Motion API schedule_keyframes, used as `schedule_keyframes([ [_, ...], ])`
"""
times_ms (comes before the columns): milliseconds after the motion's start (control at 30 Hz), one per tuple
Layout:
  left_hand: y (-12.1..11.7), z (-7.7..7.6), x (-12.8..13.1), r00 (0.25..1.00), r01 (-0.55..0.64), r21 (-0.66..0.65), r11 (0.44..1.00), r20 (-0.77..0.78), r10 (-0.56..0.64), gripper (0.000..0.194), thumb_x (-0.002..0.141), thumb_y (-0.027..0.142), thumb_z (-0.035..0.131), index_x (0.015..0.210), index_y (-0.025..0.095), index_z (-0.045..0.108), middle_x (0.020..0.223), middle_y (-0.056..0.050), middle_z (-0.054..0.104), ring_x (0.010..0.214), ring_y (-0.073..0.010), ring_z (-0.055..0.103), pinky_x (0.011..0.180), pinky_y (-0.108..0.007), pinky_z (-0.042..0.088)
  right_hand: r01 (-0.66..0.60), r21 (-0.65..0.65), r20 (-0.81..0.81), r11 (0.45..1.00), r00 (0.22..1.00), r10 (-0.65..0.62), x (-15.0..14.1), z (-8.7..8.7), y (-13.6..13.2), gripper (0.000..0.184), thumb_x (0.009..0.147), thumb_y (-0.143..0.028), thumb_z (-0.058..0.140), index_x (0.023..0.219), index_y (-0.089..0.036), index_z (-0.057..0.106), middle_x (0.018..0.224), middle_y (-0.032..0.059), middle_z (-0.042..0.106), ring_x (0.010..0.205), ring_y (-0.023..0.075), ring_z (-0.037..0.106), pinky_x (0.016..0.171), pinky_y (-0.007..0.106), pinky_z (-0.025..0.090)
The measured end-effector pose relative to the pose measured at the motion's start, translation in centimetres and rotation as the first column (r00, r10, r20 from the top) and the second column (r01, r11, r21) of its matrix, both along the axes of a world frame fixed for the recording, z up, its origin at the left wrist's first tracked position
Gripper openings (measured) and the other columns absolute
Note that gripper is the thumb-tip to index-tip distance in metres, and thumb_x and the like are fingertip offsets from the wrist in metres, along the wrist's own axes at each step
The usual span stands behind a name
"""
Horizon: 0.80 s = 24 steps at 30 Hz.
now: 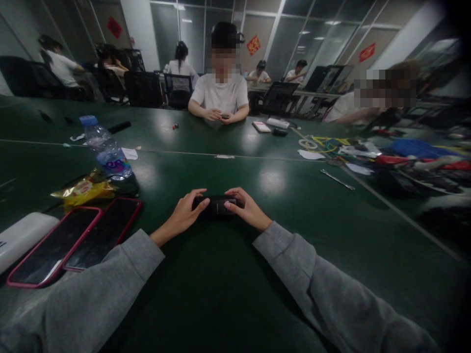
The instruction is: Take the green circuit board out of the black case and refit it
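Note:
Between my two hands is a small, black, oblong case [217, 206] with faint pale lettering on its front; I cannot make out its exact kind. My left hand [186, 212] is closed round its left end, the thumb pressing the top edge. At the right end, my right hand [247, 208] grips it with the fingers behind and the thumb on the front. The case is at or just above the dark green table [221, 284]; I cannot tell whether it touches it.
To my left are two red-edged phones [55, 245], a white device [25, 238], a yellow wrapper [86, 190] and a plastic bottle [106, 149]. A wrench [336, 180] and a heap of cables and cloth [412, 154] lie right. Across sits a person [221, 95] in white.

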<state>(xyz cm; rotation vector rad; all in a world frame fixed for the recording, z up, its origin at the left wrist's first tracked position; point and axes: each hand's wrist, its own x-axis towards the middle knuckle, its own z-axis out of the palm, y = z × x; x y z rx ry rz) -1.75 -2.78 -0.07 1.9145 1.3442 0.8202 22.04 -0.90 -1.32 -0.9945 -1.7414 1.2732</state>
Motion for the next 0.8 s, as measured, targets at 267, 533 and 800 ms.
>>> schedule_keyframes([
  [267, 0.2, -0.5, -0.2, 0.999, -0.012, -0.039, 0.999, 0.044, 0.014, 0.057, 0.092, 0.061, 0.037, 0.134, 0.023, 0.046, 0.129, -0.012, 0.057, 0.118, -0.0286, 0.054, 0.098, -0.048, 0.043, 0.051, -0.050, -0.064, 0.997, 0.997, -0.054, 0.1, 0.3, -0.1, 0.041, 0.080, -0.042, 0.069, 0.111, -0.024, 0.051, 0.104, 0.0050, 0.062, 0.094, 0.0204, 0.062, 0.081, 0.038, 0.051],
  [533, 0.2, -0.2, -0.1, 0.998, -0.005, -0.092, 0.996, 0.056, 0.011, 0.061, 0.091, 0.063, 0.037, 0.129, 0.018, 0.050, 0.126, -0.013, 0.059, 0.114, -0.0276, 0.056, 0.097, -0.045, 0.044, 0.088, -0.153, -0.159, 0.984, 0.981, -0.112, 0.3, 0.5, 0.1, 0.039, 0.079, -0.042, 0.070, 0.110, -0.025, 0.053, 0.101, 0.0032, 0.063, 0.092, 0.0183, 0.062, 0.083, 0.037, 0.051],
  [800, 0.2, -0.1, -0.2, 0.990, -0.009, -0.174, 0.985, 0.136, 0.033, 0.058, 0.090, 0.063, 0.038, 0.121, 0.017, 0.055, 0.115, -0.012, 0.063, 0.103, -0.0258, 0.060, 0.088, -0.039, 0.048, 0.073, -0.205, -0.187, 0.976, 0.976, -0.113, 0.3, 1.1, 0.0, 0.036, 0.079, -0.043, 0.069, 0.108, -0.024, 0.058, 0.102, 0.0034, 0.065, 0.093, 0.0181, 0.063, 0.086, 0.037, 0.049],
])
